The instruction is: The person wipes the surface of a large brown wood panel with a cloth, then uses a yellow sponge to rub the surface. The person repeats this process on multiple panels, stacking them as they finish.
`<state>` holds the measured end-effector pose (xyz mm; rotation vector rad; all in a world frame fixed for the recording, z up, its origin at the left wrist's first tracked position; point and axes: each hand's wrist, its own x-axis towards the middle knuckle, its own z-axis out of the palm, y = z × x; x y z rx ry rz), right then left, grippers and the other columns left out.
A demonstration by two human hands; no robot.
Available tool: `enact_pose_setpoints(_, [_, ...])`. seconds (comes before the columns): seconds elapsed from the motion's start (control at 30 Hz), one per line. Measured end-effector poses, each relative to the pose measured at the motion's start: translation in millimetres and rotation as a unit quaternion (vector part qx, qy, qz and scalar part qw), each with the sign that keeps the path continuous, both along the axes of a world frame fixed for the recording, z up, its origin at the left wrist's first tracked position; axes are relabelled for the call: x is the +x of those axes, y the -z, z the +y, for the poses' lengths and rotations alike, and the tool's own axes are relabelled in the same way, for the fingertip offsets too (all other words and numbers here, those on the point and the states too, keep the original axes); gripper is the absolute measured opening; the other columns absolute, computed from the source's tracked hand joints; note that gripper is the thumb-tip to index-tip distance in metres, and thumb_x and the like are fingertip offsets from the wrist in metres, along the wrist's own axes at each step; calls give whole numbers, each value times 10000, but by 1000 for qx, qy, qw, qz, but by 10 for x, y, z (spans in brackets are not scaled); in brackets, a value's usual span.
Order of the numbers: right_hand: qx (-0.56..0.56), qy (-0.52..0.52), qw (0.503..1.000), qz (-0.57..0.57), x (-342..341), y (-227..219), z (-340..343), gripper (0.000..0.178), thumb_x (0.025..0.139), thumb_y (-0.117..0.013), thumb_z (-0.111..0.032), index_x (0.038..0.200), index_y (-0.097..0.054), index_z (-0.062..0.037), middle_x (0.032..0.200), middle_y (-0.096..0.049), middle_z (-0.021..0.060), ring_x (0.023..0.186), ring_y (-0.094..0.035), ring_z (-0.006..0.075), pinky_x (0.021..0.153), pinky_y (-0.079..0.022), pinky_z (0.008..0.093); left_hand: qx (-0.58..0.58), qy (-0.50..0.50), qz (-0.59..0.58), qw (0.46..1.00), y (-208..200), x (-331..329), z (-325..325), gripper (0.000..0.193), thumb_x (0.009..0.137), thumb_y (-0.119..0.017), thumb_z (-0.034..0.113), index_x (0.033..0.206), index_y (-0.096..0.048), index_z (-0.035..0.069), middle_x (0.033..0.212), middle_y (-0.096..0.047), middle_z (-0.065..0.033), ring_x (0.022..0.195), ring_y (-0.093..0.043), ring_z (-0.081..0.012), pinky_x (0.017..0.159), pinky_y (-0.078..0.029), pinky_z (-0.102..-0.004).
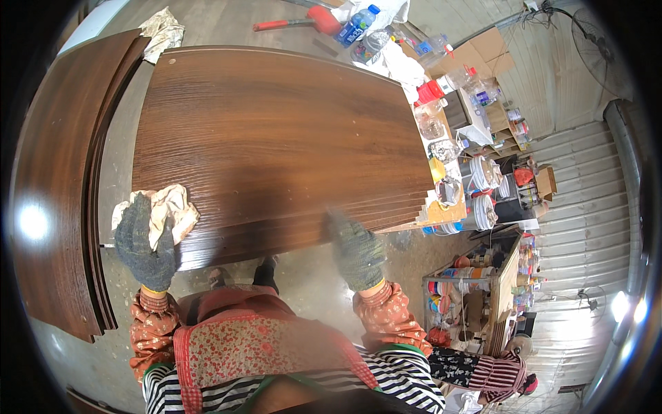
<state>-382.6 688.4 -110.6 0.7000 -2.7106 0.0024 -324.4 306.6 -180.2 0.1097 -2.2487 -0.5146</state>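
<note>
A stack of dark brown wood-grain boards [276,131] lies in front of me, its near edge close to my body. My left hand [146,245], in a dark grey knitted glove, is closed on a crumpled cream cloth [174,210] at the near left corner of the top board. My right hand [357,252], gloved the same way, is at the near edge of the stack, right of its middle. Motion smears its fingertips, so I cannot tell whether they grip the edge.
Another stack of brown boards [58,179] stands at the left, with a pale rag [163,33] by its far end. Bottles, a red-handled tool [283,24] and paint buckets [483,214] crowd the far and right sides. A co-worker [483,372] is at the lower right, near a loaded shelf [476,297].
</note>
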Motion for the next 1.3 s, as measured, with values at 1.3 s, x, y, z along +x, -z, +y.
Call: enact_pose_setpoints(1.3, [-44,26,996,-73,-30,79,19,615,869,-577,-49,1475,-506,-125,1301,-655,115,909,-690,320,760,-569,430,-18,3,16,1000,-16,-2,5,519,875,-716,158,1363,-607,16,1332,-648,-171,1228,-604,-344,1092,-427,-474])
